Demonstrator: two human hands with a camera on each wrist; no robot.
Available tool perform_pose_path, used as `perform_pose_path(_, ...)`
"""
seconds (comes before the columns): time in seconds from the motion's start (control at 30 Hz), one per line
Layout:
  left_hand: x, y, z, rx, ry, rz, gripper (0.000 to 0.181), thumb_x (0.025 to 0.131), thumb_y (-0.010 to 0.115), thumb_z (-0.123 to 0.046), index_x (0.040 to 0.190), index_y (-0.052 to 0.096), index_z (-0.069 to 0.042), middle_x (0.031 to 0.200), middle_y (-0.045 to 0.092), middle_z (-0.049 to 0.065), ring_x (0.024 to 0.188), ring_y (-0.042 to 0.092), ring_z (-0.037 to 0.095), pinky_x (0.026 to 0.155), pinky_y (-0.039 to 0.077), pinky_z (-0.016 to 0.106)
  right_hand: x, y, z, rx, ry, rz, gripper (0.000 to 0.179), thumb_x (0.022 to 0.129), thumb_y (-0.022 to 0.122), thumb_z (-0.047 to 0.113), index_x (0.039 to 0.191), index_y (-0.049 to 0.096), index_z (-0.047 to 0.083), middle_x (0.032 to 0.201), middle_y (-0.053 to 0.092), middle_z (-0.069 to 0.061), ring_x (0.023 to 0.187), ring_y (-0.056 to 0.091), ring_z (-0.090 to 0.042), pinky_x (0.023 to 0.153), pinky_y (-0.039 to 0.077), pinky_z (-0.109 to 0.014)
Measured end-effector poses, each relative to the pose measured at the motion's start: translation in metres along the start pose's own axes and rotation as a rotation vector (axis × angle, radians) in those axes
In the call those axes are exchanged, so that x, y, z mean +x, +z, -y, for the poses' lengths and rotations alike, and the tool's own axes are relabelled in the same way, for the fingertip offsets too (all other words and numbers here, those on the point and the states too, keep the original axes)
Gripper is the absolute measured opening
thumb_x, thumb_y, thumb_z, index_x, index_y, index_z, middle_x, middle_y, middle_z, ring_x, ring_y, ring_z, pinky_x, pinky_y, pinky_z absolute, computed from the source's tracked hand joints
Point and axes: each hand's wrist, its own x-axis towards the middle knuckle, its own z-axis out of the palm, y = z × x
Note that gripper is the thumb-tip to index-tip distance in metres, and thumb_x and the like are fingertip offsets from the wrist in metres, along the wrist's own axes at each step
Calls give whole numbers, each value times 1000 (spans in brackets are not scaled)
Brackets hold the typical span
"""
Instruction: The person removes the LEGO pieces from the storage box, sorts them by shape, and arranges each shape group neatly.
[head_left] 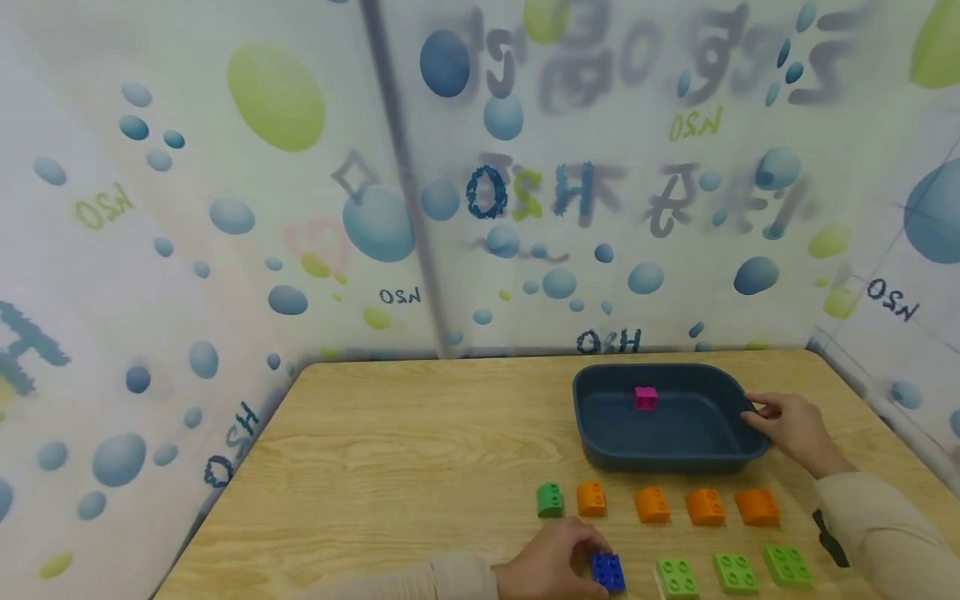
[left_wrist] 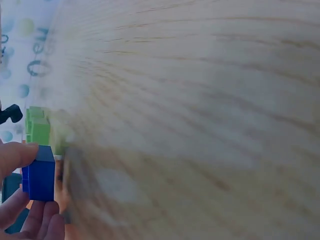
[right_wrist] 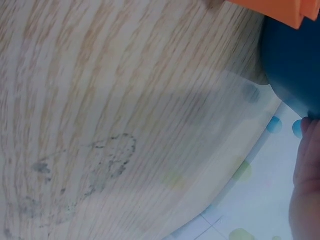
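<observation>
At the near side of the table, my left hand [head_left: 551, 560] pinches a blue toy building brick [head_left: 608, 572] between thumb and fingers. The left wrist view shows the same blue brick [left_wrist: 42, 175] with the thumb on one end and fingers on the other. My right hand [head_left: 798, 429] grips the right rim of a dark blue plastic basin [head_left: 675, 463]. Inside that basin lies one small magenta brick [head_left: 645, 398]. In the right wrist view, part of the right hand [right_wrist: 306, 172] meets the basin wall [right_wrist: 292, 65].
Between basin and left hand runs a row with a green curved brick [head_left: 550, 500] and several orange curved bricks [head_left: 652, 505]. Three light green bricks [head_left: 736, 574] sit right of the blue one. A black object [head_left: 831, 540] lies partly behind the right sleeve. Patterned curtains [head_left: 525, 250] enclose the table.
</observation>
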Motion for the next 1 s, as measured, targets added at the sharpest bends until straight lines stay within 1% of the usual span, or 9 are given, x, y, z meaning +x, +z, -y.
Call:
perform_pose_path(0.1,-1,2,-2,-2,-13,-8,30,75,71,-15,104,63,-9,91,57,-16,79,48,-6,68,41,15,-1,0,0,0,-1,-3,30,73,67,-1,98,59,-16,70,62,-18,61,58,-27,47,43,-23)
perform_pose_path(0.2,0,3,-1,-35,-29,-10,29,75,70,-13,103,63,-8,89,56,-15,78,48,-6,69,41,15,-1,-1,-1,-4,-15,-11,30,73,67,-1,97,59,-16,69,62,-17,59,57,-25,47,43,-23)
perform_pose_path(0.37,0,3,0,-35,-28,0,30,78,69,-19,106,62,-12,92,54,-17,80,47,-6,70,40,15,-1,-2,0,1,-27,-22,29,73,67,-1,97,60,-15,69,62,-16,55,55,-14,45,42,-23)
perform_pose_path(0.43,0,3,1,-37,-28,3,30,77,69,-19,106,61,-13,91,53,-18,81,47,-5,70,40,15,-1,-2,1,-2,-30,-23,29,72,67,-1,97,60,-15,69,62,-16,55,54,-12,46,42,-23)
perform_pose_path(0.5,1,4,2,-48,-36,8,30,77,69,-19,105,61,-14,91,53,-18,81,46,-5,71,39,15,-1,-2,1,-3,-28,-18,29,72,67,-1,97,60,-16,69,62,-16,56,55,-14,46,42,-23)
perform_pose_path(0.57,1,4,2,-57,-39,8,30,77,69,-18,105,61,-13,90,53,-18,81,46,-5,71,39,16,-1,-2,1,-11,-25,-17,29,72,67,-2,97,60,-16,69,62,-16,57,57,-19,47,43,-23)
perform_pose_path(0.7,-1,4,2,-39,-30,0,31,77,69,-18,106,60,-13,92,52,-17,82,45,-5,72,39,16,-1,-1,0,-11,-13,-13,30,73,67,-2,97,59,-16,70,62,-19,61,58,-28,47,43,-24)
perform_pose_path(0.83,-3,5,2,-50,-36,-10,32,76,70,-17,107,60,-13,92,50,-17,83,45,-5,73,39,16,-2,-1,0,-6,4,4,31,74,67,0,99,58,-16,72,62,-20,61,58,-28,46,43,-24)
perform_pose_path(1.0,-5,5,1,-112,-47,-22,31,77,69,-15,106,61,-13,92,52,-17,83,47,-4,73,40,17,0,1,0,-2,15,25,32,76,65,2,101,57,-16,73,62,-21,61,58,-27,47,44,-27)
